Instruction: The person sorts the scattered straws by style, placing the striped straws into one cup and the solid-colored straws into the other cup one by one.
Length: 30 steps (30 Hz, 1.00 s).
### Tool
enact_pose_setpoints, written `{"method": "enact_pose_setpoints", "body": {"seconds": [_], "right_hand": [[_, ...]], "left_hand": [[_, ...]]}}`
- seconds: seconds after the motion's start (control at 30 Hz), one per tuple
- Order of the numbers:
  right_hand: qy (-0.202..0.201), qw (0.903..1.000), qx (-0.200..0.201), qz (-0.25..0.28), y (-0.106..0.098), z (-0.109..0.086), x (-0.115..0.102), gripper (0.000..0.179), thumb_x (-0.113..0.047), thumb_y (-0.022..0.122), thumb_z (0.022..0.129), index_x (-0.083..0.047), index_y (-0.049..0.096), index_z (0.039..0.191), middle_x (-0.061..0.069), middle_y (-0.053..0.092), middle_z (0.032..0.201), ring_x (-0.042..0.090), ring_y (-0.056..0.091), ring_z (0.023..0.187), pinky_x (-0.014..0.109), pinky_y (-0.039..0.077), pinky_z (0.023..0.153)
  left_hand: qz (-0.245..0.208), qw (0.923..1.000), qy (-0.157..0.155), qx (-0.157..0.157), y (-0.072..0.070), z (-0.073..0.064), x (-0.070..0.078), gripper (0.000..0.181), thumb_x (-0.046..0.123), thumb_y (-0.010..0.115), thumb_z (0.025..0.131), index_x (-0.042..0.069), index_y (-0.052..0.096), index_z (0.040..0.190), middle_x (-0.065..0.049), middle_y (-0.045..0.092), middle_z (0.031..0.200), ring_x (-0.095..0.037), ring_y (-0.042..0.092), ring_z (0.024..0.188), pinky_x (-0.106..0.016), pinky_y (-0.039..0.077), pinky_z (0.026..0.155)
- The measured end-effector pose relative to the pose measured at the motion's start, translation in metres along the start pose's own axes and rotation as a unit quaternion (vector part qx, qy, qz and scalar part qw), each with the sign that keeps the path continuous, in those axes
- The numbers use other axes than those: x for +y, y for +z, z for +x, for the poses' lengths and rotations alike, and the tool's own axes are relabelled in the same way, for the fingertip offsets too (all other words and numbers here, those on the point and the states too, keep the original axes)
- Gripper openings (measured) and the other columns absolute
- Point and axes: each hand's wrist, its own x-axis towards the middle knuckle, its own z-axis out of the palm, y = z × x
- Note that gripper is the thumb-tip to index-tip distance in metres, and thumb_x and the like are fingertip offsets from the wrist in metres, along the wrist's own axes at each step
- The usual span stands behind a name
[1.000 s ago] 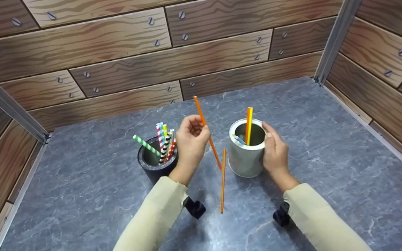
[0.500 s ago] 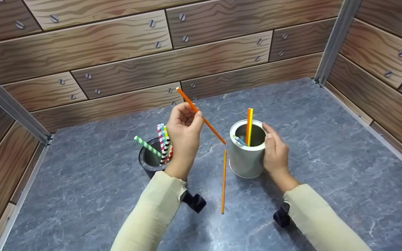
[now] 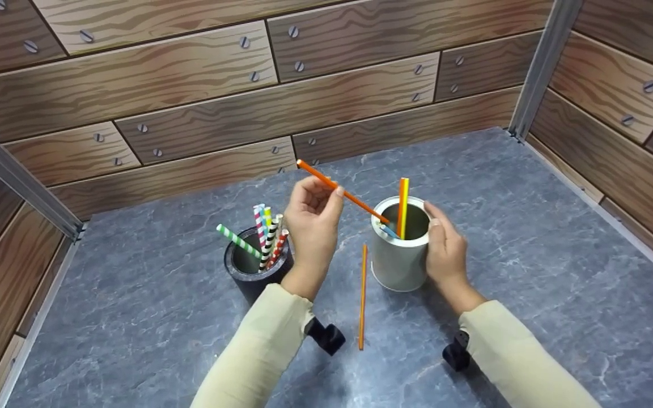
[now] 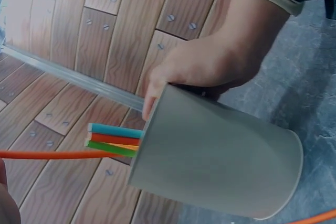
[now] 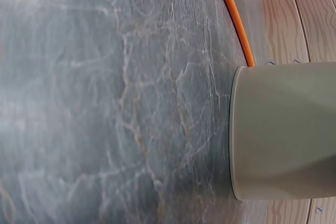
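Orange straw [image 3: 342,192]: light, thin, crushable; left hand [image 3: 312,218] pinches it near the upper end, tip entering grey cup [image 3: 399,258], which right hand [image 3: 444,249] grips by the side.

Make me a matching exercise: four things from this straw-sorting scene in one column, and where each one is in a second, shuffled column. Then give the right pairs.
Things
1. plain orange straw held aslant
2. second plain orange straw
3. green-and-white striped paper straw
4. pale grey cylindrical cup

Places
A. lying flat on the grey marbled tabletop
B. gripped by the right hand
C. leaning out of the black cylindrical cup
D. pinched by the left hand, tip at the pale cup's mouth

Pairs: 1-D, 2-A, 3-C, 4-B
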Motion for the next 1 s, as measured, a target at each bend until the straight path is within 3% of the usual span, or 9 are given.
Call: {"method": "enact_pose_setpoints", "body": {"seconds": [0.1,0.37,0.5,0.7,1.0], "right_hand": [[0.001,1.0,0.001,0.002,0.0,0.0,-0.001,0.035,-0.003,0.04,0.091,0.003,0.059,0.12,0.019,0.06,0.12,0.034,0.055,0.113,0.024,0.041,0.098],[-0.003,1.0,0.002,0.006,0.0,0.0,-0.002,0.035,-0.003,0.04,0.092,0.003,0.059,0.12,0.019,0.061,0.119,0.032,0.055,0.113,0.014,0.038,0.095],[0.002,1.0,-0.002,0.005,0.0,0.0,-0.001,0.035,-0.004,0.039,0.092,0.003,0.059,0.121,0.018,0.06,0.12,0.033,0.054,0.114,0.02,0.039,0.098],[0.006,1.0,-0.002,0.003,0.001,-0.001,0.0,0.035,-0.004,0.039,0.092,0.003,0.059,0.121,0.019,0.06,0.121,0.034,0.053,0.115,0.033,0.041,0.1],[0.0,1.0,0.002,0.007,0.001,-0.001,-0.002,0.034,-0.003,0.04,0.092,0.003,0.059,0.12,0.019,0.06,0.12,0.033,0.054,0.114,0.013,0.037,0.096]], "left_hand": [[0.0,0.9999,-0.009,-0.007,0.002,-0.004,-0.005,0.016,-0.012,0.062,0.076,-0.013,0.052,0.088,-0.02,0.061,0.08,-0.01,0.059,0.073,-0.023,0.052,0.067],[0.019,0.999,-0.027,-0.031,0.008,-0.014,-0.015,0.015,-0.011,0.061,0.075,-0.011,0.052,0.087,-0.019,0.06,0.079,-0.01,0.057,0.072,-0.023,0.052,0.066],[0.047,0.9973,-0.037,-0.043,0.01,-0.02,-0.02,0.015,-0.009,0.062,0.077,-0.007,0.053,0.088,-0.017,0.06,0.08,-0.011,0.057,0.072,-0.023,0.052,0.066],[0.052,0.9962,-0.041,-0.057,0.014,-0.028,-0.028,0.015,-0.008,0.062,0.077,-0.007,0.053,0.089,-0.018,0.06,0.081,-0.011,0.057,0.071,-0.023,0.052,0.066],[0.071,0.9932,-0.055,-0.075,0.012,-0.036,-0.037,0.013,-0.006,0.062,0.078,-0.005,0.055,0.089,-0.016,0.061,0.081,-0.013,0.058,0.072,-0.023,0.051,0.066]]}}
